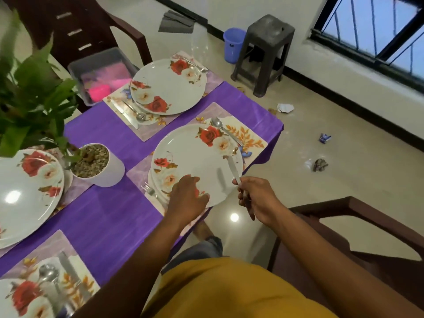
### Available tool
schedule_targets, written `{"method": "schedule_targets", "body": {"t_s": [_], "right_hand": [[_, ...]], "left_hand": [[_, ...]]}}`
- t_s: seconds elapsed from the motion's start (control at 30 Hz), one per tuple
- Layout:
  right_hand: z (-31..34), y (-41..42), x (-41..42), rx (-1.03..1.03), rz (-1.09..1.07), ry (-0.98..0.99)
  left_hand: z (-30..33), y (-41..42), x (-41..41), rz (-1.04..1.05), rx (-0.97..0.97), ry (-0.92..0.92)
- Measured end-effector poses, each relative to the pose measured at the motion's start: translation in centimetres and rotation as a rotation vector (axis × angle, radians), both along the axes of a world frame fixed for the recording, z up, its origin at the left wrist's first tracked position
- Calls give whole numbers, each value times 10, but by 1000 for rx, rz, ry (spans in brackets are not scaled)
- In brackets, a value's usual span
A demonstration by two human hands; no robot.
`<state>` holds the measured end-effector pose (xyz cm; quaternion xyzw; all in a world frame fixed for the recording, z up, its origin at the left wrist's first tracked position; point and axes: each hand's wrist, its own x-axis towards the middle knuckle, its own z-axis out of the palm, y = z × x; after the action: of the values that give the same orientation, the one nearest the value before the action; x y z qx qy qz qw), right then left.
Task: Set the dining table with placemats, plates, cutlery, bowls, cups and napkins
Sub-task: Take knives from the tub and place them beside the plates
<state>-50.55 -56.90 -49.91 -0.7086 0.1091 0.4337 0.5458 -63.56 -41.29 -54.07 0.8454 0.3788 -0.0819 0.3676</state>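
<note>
Now grey tub w/ pink items, rt hand grips knife.

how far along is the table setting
Done: placemats and floral plates at four settings; the far plate has cutlery beside it. In hand: the right hand holds a knife over the near plate, which the left hand steadies; spoon and fork already lie there. Left: no bowls, cups or napkins set out.
</note>
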Motion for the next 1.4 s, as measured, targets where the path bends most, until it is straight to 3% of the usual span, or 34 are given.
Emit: {"method": "schedule_targets", "body": {"t_s": [0.43, 0.8, 1.1, 1.4], "right_hand": [[-19, 52, 115, -141, 169, -206], [-48, 114, 225, -246, 618, -482], [-74, 154, 270, -264, 1040, -682], [-83, 151, 277, -215, 1168, -780]], "left_hand": [[-13, 34, 80, -150, 259, 248], [-18, 33, 126, 88, 261, 387], [-20, 18, 140, 278, 240, 387], [-18, 17, 152, 346, 224, 394]]}}
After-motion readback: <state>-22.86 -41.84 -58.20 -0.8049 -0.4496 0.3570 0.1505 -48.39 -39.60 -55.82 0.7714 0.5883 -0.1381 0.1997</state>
